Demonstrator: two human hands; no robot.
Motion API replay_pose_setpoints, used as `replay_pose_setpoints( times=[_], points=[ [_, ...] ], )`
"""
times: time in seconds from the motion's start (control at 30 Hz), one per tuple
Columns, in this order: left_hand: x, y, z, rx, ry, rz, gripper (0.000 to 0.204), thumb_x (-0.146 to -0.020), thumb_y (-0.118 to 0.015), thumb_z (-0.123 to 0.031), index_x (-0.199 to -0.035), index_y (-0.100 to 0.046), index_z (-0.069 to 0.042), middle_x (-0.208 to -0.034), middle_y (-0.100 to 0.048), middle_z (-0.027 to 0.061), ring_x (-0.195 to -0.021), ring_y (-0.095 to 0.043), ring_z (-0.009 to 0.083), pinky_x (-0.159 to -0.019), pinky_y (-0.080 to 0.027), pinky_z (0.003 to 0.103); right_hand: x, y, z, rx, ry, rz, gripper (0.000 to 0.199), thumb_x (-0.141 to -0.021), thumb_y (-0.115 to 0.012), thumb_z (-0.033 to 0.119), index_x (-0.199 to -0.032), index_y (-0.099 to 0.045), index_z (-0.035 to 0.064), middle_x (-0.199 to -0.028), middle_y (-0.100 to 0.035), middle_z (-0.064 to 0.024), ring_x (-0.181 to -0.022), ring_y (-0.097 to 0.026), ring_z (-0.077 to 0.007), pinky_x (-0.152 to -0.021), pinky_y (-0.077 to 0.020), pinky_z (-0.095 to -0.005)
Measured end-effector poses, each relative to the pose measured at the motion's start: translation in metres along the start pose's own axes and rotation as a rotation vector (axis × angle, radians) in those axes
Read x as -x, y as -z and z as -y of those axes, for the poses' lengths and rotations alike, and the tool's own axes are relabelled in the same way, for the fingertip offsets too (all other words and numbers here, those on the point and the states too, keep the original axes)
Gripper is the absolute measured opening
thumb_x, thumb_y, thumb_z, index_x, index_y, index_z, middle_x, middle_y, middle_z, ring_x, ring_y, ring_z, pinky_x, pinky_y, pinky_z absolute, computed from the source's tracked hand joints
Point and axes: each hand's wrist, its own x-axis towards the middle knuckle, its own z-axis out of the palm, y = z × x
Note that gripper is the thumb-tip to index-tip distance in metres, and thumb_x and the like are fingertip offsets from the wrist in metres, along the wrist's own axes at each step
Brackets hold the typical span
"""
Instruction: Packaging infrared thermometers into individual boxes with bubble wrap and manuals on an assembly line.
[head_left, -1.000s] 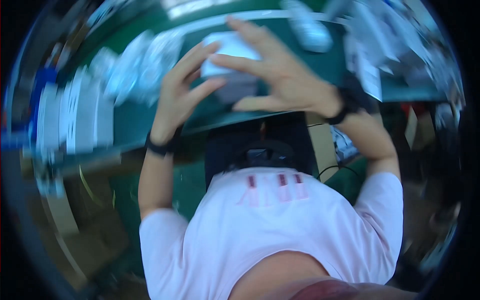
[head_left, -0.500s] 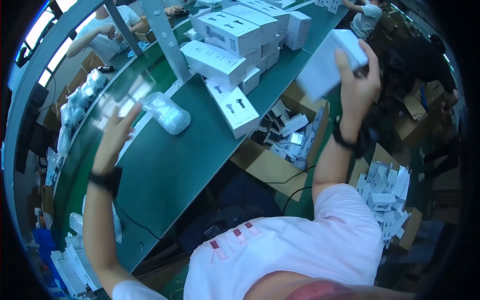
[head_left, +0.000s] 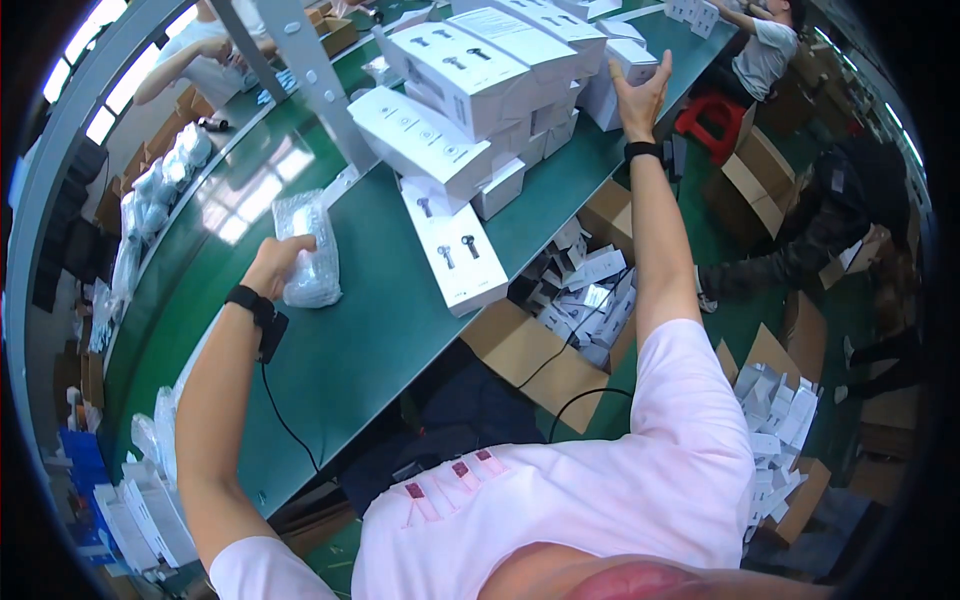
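My left hand [head_left: 275, 266] is closed on the near side of a bubble-wrapped package [head_left: 312, 262], its thumb lying over the wrap. The package rests on or just above the green table [head_left: 350, 350]; I cannot tell which. At the far right end of the stacked white boxes [head_left: 455, 70], my right hand [head_left: 640, 102] has its fingers spread beside a white box [head_left: 600, 100]. The thumb is close to that box, and the hand is not wrapped round it. A long white box [head_left: 455, 250] with printed pictures lies in front of the stack, nearer to me.
A grey metal post [head_left: 315, 80] rises from the table behind the package. Below the table edge, an open carton [head_left: 535, 340] holds small white boxes. Another carton [head_left: 800, 490] of boxes stands right. Wrapped packages [head_left: 150, 205] line the far left. Co-workers and a red stool [head_left: 712, 128] are beyond.
My right hand has moved forward to the stack's end and opened from the white box it held. My left hand, open before, has come down and closed on the bubble-wrapped package.
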Motion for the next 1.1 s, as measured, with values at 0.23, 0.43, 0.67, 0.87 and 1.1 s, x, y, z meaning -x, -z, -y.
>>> replay_pose_setpoints(
  times=[0.23, 0.43, 0.67, 0.87, 1.1],
  points=[
    [0.108, 0.016, 0.039, 0.817, -0.364, 0.376, 0.02, -0.078, -0.067, -0.012, -0.095, -0.064, -0.003, -0.09, -0.063, 0.0019, -0.084, -0.059, 0.0129, -0.082, -0.047, 0.029, -0.005, 0.069, 0.028, 0.236, 0.284, -0.171, 0.117, -0.066, -0.082, 0.057, -0.136, -0.026, -0.0177, -0.135, -0.041, -0.0339, -0.123, -0.044, -0.0428, -0.106, -0.0323, -0.0479],
    [0.251, -0.006, 0.078, 0.402, -0.801, 0.018, 0.041, -0.075, -0.071, -0.006, -0.112, -0.059, 0.003, -0.1, -0.066, 0.0054, -0.087, -0.061, 0.0106, -0.079, -0.05, 0.028, 0.096, 0.143, 0.326, -0.756, 0.781, 0.549, 0.047, -0.077, -0.078, 0.017, -0.113, -0.06, -0.006, -0.114, -0.062, -0.0211, -0.109, -0.059, -0.0339, -0.096, -0.0458, -0.044],
    [0.27, 0.015, 0.131, 0.54, -0.743, -0.025, 0.041, -0.073, -0.073, -0.007, -0.111, -0.059, 0.002, -0.1, -0.067, 0.004, -0.089, -0.061, 0.01, -0.081, -0.049, 0.027, 0.177, 0.157, 0.436, -1.001, 1.005, 0.757, 0.036, -0.061, -0.077, 0.008, -0.096, -0.072, 0.0095, -0.081, -0.06, -0.0036, -0.08, -0.056, -0.0234, -0.094, -0.046, -0.0518],
    [0.266, 0.028, 0.151, 0.91, -0.665, 0.172, 0.041, -0.072, -0.072, -0.006, -0.111, -0.06, 0.002, -0.102, -0.067, 0.0053, -0.09, -0.062, 0.012, -0.082, -0.049, 0.028, 0.192, 0.142, 0.463, -0.903, 0.99, 0.682, 0.036, -0.063, -0.075, 0.007, -0.099, -0.071, 0.0079, -0.089, -0.056, -0.0044, -0.083, -0.055, -0.023, -0.097, -0.044, -0.0531],
    [0.265, 0.032, 0.133, 0.34, -0.784, 0.29, 0.048, -0.07, -0.078, -0.01, -0.114, -0.061, 0.004, -0.104, -0.067, 0.0094, -0.096, -0.062, 0.0167, -0.088, -0.048, 0.034, 0.222, 0.132, 0.444, -1.513, -0.435, 1.299, 0.07, -0.073, -0.079, 0.02, -0.133, -0.049, 0.0004, -0.115, -0.059, -0.0173, -0.104, -0.061, -0.0227, -0.094, -0.0463, -0.0324]
  ],
)
